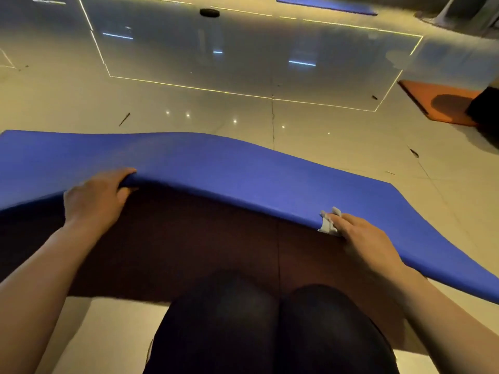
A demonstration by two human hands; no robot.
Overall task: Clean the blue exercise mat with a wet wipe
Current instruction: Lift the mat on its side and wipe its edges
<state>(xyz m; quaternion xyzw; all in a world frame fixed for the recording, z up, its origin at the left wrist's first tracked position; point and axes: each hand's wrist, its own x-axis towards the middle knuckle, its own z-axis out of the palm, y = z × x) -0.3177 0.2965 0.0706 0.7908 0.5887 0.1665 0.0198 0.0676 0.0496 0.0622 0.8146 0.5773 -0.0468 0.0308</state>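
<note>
The mat's point(216, 163) raised near edge is gripped by the left hand point(94, 197), fingers curled over it. The same edge is pinched by the right hand point(361, 238), with the wipe point(328, 221) pressed against it. The mat is held lifted above the floor point(297, 125), dark shadow beneath. Wiping seems paused; the mat is probably being turned or repositioned. How much has been cleaned cannot be told.

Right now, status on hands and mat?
Both hands grip the blue mat near edge, lifted. Left hand bare; right hand pinches wet wipe against it. Nothing blocking.
</note>
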